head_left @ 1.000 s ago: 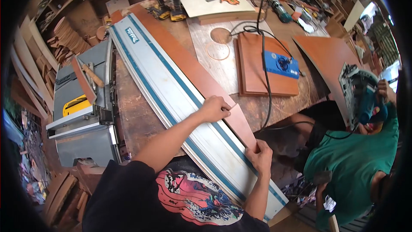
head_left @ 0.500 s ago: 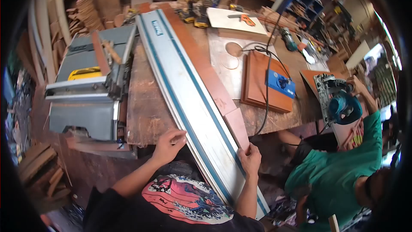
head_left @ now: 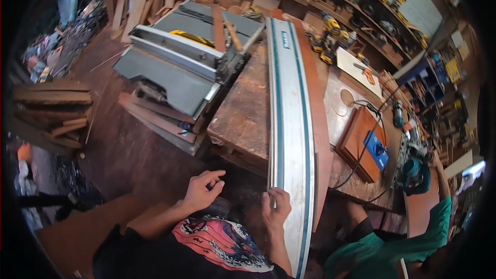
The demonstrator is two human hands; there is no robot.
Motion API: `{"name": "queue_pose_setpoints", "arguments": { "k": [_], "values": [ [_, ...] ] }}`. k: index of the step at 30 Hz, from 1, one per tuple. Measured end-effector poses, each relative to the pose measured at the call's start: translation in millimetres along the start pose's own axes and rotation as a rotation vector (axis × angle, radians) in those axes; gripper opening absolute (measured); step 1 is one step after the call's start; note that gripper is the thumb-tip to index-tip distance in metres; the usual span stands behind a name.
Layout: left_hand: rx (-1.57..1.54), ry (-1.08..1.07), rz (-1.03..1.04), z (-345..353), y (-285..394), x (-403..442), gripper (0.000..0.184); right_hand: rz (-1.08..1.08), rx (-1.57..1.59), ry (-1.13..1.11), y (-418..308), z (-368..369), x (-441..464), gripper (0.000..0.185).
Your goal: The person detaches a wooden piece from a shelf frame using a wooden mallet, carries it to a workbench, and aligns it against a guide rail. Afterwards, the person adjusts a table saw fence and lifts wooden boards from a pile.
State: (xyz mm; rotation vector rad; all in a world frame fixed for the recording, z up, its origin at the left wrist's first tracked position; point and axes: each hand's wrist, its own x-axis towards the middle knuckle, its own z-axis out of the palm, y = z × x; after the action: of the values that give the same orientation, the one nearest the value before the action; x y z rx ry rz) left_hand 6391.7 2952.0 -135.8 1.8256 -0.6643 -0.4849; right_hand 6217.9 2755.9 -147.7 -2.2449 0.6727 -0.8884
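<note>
A long silver guide rail [head_left: 294, 119] with blue-green strips lies lengthwise on a reddish-brown board [head_left: 316, 98], its near end projecting past the workbench toward me. My right hand [head_left: 277, 211] is at the rail's left edge, its thumb beside the edge and its curled fingers over the top. Left of the rail, my left hand [head_left: 203, 192] hangs in the air, with loosely bent fingers, a gap at the thumb and nothing in it. At the right, another person's hand holds a teal circular saw [head_left: 415, 175].
A table saw [head_left: 173, 72] stands left of the workbench [head_left: 240, 119]. On the bench are yellow-black drills [head_left: 330, 33], a brown wooden block [head_left: 361, 129] with a blue jig [head_left: 376, 150], and a cable. Stacked wood [head_left: 51, 108] sits at the far left.
The view has turned left, so the bench appears farther right. My right hand has gone from the rail's right edge to its left edge. My left hand is now farther from the rail.
</note>
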Motion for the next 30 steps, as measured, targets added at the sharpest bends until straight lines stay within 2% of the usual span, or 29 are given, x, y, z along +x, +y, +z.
{"name": "queue_pose_setpoints", "arguments": {
  "k": [4,5,8,10,11,14,16,17,19,20,22,24,26,30],
  "values": [
    [0.215,0.157,0.217,-38,19,-9,0.063,-0.048,0.119,-0.099,-40,29,6,0.013],
    [0.132,0.118,0.113,-48,12,-15,0.068,-0.062,0.142,-0.122,-48,35,9,0.014],
    [0.122,0.276,0.142,-84,-3,-16,0.063,-0.064,0.202,-0.183,-59,64,19,0.016],
    [0.132,0.477,0.136,-126,3,-19,0.052,-0.037,0.241,-0.222,-75,87,22,0.018],
    [0.180,0.590,0.155,-153,-1,-22,0.052,0.054,0.259,-0.268,-80,102,21,0.016],
    [0.191,0.970,0.188,-239,-24,-31,0.052,0.084,0.252,-0.416,-106,161,28,0.016],
    [0.276,1.192,0.373,-319,-28,-48,0.049,-0.067,0.239,-0.429,-150,210,37,0.015],
    [0.201,1.264,0.586,-365,-26,-56,0.048,-0.127,0.219,-0.447,-168,237,39,0.014],
    [0.307,1.362,0.871,-449,-4,-87,0.045,-0.208,0.249,-0.493,-193,298,40,0.014],
    [0.398,1.375,1.012,-482,14,-103,0.043,-0.086,0.223,-0.598,-220,318,44,0.014],
    [0.623,1.320,1.225,-530,59,-124,0.040,-0.183,0.317,-0.700,-253,370,49,0.016],
    [0.825,1.214,1.400,-562,99,-124,0.037,-0.254,0.280,-0.797,-293,411,57,0.012],
    [0.952,1.132,1.492,-588,122,-114,0.034,-0.302,0.297,-0.853,-305,454,65,0.013],
    [1.040,1.077,1.556,-638,123,-96,0.029,-0.294,0.275,-0.699,-328,526,105,0.016]
  ]
}}
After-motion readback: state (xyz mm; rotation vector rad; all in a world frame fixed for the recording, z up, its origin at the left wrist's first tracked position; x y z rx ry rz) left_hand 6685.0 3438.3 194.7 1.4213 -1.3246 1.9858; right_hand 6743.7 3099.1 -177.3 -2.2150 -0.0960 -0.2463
